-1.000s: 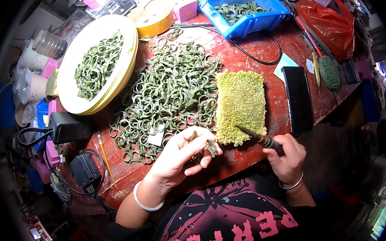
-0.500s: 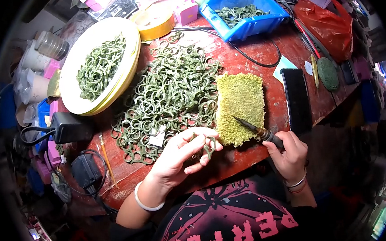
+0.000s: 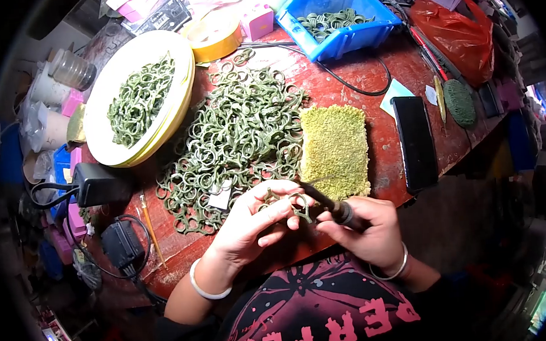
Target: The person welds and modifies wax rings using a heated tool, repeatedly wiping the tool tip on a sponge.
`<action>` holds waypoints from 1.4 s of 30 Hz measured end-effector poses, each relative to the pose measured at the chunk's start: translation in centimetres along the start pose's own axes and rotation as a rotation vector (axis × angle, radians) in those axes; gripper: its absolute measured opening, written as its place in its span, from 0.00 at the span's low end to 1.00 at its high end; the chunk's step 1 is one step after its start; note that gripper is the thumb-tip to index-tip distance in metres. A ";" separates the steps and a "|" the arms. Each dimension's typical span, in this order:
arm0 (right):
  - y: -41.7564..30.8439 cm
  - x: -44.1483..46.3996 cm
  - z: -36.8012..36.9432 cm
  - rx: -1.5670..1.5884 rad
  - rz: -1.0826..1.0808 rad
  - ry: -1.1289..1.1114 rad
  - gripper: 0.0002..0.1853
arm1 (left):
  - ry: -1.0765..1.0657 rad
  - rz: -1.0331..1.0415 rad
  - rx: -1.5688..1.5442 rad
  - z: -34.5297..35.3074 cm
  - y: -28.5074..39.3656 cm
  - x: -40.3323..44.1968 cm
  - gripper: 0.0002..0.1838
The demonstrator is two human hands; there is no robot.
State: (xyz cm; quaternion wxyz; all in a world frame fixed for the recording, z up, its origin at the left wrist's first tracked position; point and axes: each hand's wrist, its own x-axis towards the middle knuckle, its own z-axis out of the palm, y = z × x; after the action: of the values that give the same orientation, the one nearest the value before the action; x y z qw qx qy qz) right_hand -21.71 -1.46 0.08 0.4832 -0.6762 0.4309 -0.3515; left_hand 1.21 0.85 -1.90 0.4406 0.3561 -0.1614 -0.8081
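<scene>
Between the fingertips of my left hand [image 3: 247, 230] is a small green ring [image 3: 303, 213]; another ring seems to sit on the fingers behind it. My right hand [image 3: 375, 234] is wrapped around the dark handle of a pointed tool [image 3: 334, 208]. Its slim tip reaches left, close to the held ring; whether they touch I cannot tell. Just beyond both hands lies a yellow-green textured pad [image 3: 335, 150]. A large heap of green rings [image 3: 238, 122] spreads over the red table [image 3: 367, 69] to the pad's left.
More rings fill a white-yellow bowl [image 3: 98, 119] and a blue bin [image 3: 340, 46]. At right are a black phone [image 3: 417, 142], a green oval pad [image 3: 459, 103] and a red bag [image 3: 456, 34]. Black corded boxes [image 3: 123, 241] and a thin brush [image 3: 152, 233] lie at left.
My right hand has brought the pointed tool left and down, off the textured pad and over to the ring. The left hand stays nearly in place, still holding the ring.
</scene>
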 end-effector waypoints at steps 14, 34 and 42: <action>-0.6 0.6 1.5 0.195 0.218 -0.012 0.08 | -0.034 -0.013 0.038 0.7 0.6 -0.3 0.19; 2.7 -1.6 -2.6 -0.315 -0.204 0.087 0.16 | -0.146 -0.015 -0.241 -1.1 0.0 0.3 0.16; 2.7 -1.5 -2.0 -0.399 -0.228 0.055 0.15 | -0.128 -0.020 -0.269 -0.7 0.1 0.3 0.16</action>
State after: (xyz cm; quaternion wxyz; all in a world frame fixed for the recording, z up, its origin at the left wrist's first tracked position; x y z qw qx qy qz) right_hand -24.74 -1.22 -1.97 0.2851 -0.7928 0.4258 -0.3300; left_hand 1.66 0.58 -2.50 0.4651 0.2433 -0.0759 -0.8478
